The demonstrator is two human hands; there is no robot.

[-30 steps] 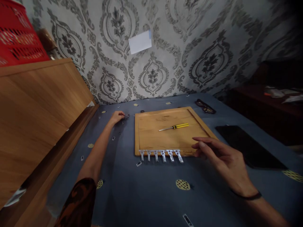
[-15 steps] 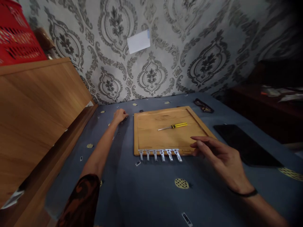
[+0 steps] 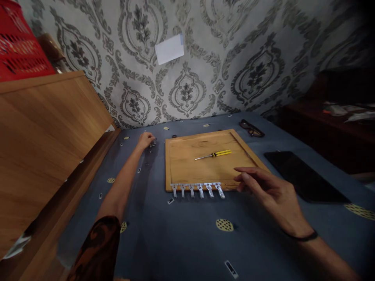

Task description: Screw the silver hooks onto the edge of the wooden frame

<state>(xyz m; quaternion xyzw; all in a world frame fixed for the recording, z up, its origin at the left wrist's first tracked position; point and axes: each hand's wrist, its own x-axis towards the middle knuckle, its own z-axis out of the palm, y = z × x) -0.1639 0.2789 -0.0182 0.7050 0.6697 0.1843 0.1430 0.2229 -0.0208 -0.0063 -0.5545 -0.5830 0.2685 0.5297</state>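
Observation:
A framed wooden panel (image 3: 202, 146) lies on the blue patterned cloth. Several silver metal pieces (image 3: 200, 190) stand in a row along its front edge. On the panel rests a screwdriver (image 3: 213, 154) with a yellow and black handle. Left of the panel, my left hand (image 3: 146, 139) is pinched beside a small cluster of dark bits (image 3: 152, 146); what its fingertips hold is too small to name. My right hand (image 3: 271, 193) hovers by the panel's front right corner, fingers apart, with nothing visible in it.
Dark glasses (image 3: 251, 128) lie behind the panel at the right. A black flat tablet-like object (image 3: 301, 177) is on the cloth at the right. A wooden cabinet (image 3: 55, 136) borders the left side, with a red basket (image 3: 23, 47) on top. Patterned wallpaper rises behind.
My left hand has shifted slightly left and up, and more of the small dark bits show beside it. My right hand has hardly moved. The view has tilted slightly.

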